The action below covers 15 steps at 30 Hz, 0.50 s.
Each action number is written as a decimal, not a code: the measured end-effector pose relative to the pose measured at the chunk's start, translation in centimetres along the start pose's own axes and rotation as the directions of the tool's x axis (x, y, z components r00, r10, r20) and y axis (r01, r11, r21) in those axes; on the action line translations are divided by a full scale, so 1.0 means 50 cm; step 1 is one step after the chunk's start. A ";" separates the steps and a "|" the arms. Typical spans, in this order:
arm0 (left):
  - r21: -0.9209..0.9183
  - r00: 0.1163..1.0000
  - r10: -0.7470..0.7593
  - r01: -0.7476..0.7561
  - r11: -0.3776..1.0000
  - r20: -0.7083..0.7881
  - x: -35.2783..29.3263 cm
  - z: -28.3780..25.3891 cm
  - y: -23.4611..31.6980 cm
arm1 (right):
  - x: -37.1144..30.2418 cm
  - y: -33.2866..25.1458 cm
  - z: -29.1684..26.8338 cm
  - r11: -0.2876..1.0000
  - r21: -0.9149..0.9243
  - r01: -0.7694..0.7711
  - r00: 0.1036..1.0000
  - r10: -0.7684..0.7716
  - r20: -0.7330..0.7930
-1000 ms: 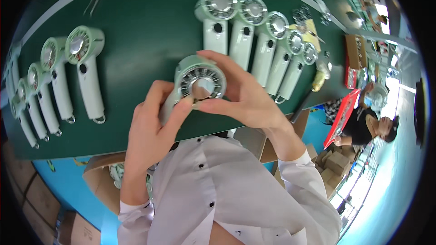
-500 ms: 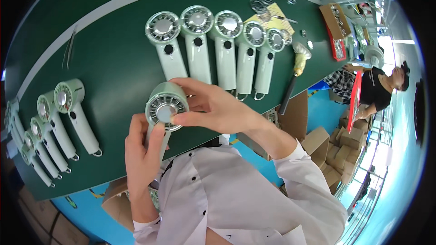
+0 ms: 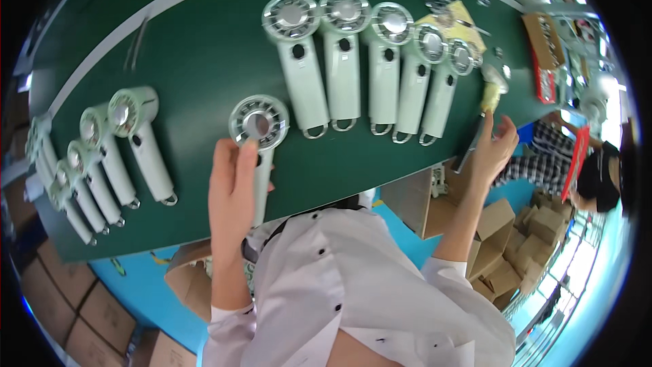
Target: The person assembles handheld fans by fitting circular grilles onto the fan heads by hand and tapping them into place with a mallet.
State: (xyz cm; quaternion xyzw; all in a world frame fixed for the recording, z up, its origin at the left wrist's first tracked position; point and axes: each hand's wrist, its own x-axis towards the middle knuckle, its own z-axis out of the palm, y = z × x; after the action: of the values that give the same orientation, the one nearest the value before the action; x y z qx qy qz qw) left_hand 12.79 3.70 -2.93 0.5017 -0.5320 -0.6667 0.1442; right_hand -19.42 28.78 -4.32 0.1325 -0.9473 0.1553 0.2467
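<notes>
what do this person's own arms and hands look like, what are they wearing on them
Both the left hand and the right hand are ungloved. The white left sleeve and white right sleeve end short of the wrists, leaving part of each forearm bare. No watch shows on either wrist.

Held fan (image 3: pixel 259 122): pale green, round head facing the camera, handle toward the person
Left hand (image 3: pixel 231 187): wrapped around the held fan's handle, thumb against its head
Right hand (image 3: pixel 496 148): well right of the held fan, fingers loosely spread at the black-handled tool (image 3: pixel 490 98); contact unclear
Right row (image 3: pixel 342 71): five similar fans, beyond and right of the held fan
Left row (image 3: pixel 151 163): more fans, left of the held fan
Tweezers (image 3: pixel 138 44): beyond and left of the held fan
Co-worker (image 3: pixel 601 177): far right of the held fan, with a red tray (image 3: pixel 577 163)
</notes>
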 end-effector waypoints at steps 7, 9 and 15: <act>0.064 0.999 -0.004 0.002 0.998 0.038 0.012 0.002 -0.004 | 0.003 0.162 0.051 1.000 -0.019 -0.019 0.955 0.024 0.295; 0.053 0.999 -0.016 0.014 0.998 0.032 0.013 -0.003 0.004 | 0.021 0.200 0.031 0.985 0.147 -0.086 0.944 0.033 0.328; 0.070 0.995 -0.068 0.064 0.996 0.068 0.016 -0.013 0.014 | -0.092 -0.104 -0.183 0.694 0.669 -0.268 0.875 -0.116 0.470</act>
State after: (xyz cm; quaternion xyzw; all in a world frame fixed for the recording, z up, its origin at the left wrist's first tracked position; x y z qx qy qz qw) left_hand 12.70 2.48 -2.71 0.4997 -0.5420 -0.6701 0.0863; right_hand -9.93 28.10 2.15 0.2113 -0.8460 0.4841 -0.0730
